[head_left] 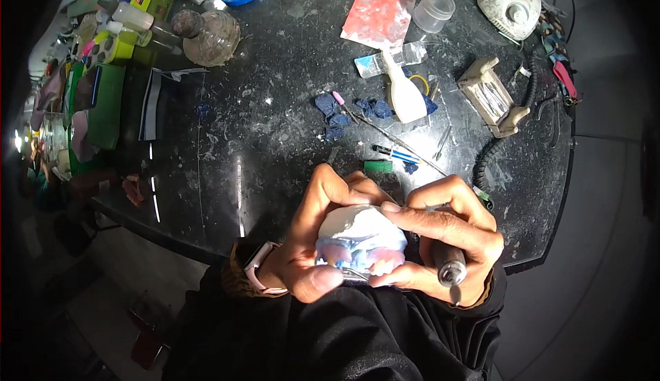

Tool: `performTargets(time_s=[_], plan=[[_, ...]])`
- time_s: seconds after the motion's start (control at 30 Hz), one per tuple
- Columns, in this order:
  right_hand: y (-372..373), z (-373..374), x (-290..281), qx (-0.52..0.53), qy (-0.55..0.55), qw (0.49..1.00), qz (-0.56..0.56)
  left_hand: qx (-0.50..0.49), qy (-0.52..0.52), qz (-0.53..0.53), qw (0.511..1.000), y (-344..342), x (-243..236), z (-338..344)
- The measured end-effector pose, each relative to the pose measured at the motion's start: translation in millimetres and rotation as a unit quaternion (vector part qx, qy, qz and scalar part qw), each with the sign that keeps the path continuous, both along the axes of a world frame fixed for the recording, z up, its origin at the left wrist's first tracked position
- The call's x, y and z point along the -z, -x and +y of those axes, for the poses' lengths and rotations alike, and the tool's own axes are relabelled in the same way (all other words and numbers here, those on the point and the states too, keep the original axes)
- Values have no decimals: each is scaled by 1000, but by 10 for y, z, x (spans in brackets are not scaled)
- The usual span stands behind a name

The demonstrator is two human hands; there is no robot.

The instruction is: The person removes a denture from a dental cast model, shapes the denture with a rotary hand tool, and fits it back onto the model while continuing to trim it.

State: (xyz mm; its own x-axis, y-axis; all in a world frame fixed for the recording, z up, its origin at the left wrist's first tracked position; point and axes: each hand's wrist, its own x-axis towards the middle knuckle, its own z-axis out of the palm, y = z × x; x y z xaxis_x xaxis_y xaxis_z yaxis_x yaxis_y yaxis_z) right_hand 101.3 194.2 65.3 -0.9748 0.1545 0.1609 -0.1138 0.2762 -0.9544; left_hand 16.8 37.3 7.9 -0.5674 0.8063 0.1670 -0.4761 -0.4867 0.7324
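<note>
A dental cast (352,223) of white plaster, with bluish wax and a pink gum part bearing teeth (385,263), is held up at the table's front edge. My left hand (302,237) wraps around its left side, thumb near the teeth and fingers behind. On the right, my right hand (457,226) steadies the cast with fingertips on top and the thumb low by the teeth. The same hand also grips a dark-handled tool (450,261), its pointed metal end directed down toward me. A thin metal edge shows under the teeth; what it belongs to is unclear.
Beyond my hands lie a white bottle (407,99), blue wax scraps (333,113), a long thin instrument (392,137), a blue pen (395,153) and a tool rest (495,97). A glass burner (210,36) stands far left. A black coiled cord (487,164) runs along the right.
</note>
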Motion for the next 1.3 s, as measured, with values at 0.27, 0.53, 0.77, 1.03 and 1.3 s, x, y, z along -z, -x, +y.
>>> performTargets(time_s=[0.27, 0.53, 0.77, 1.03, 1.3], plan=[[34, -109, 85, 38, -46, 998, 16, -88, 119, 19, 989, 6, -56, 26], [26, -120, 156, 20, -57, 997, 47, -100, 132, 36, 986, -33, 2, -15], [45, -98, 103, 0, -66, 997, 47, -72, 117, 52, 989, 6, -45, -6], [20, -29, 75, 2, -54, 998, 16, -6, 57, 18, 998, 43, -46, -11], [14, 0, 44, -20, -25, 999, 8, -1, 71, 99, 993, 55, -22, -52]])
